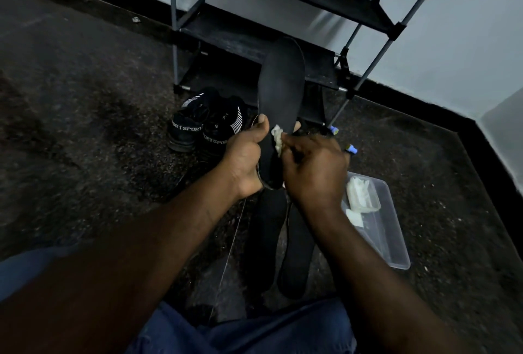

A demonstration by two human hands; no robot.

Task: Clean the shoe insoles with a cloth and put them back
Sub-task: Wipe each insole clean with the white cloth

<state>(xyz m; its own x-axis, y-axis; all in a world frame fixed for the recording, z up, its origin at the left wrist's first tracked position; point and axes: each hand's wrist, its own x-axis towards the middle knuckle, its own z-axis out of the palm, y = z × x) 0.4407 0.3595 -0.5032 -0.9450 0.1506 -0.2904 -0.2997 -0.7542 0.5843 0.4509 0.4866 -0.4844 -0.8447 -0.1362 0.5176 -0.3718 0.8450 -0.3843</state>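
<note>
The left hand is closed around the lower part of a black insole, thumb pressed on its near face, holding it upright with the toe end pointing up in front of the shoe rack. The right hand is curled shut on a small white cloth, which is pressed against the insole's right edge just above that hand. Below the hands, two more black insoles lie side by side on the dark floor, between the person's knees. A pair of black sport shoes stands left of the held insole, near the rack's foot. To the right, a clear plastic tray rests on the floor, holding what looks like white wipes or cloths; the dim light makes them hard to identify.
</note>
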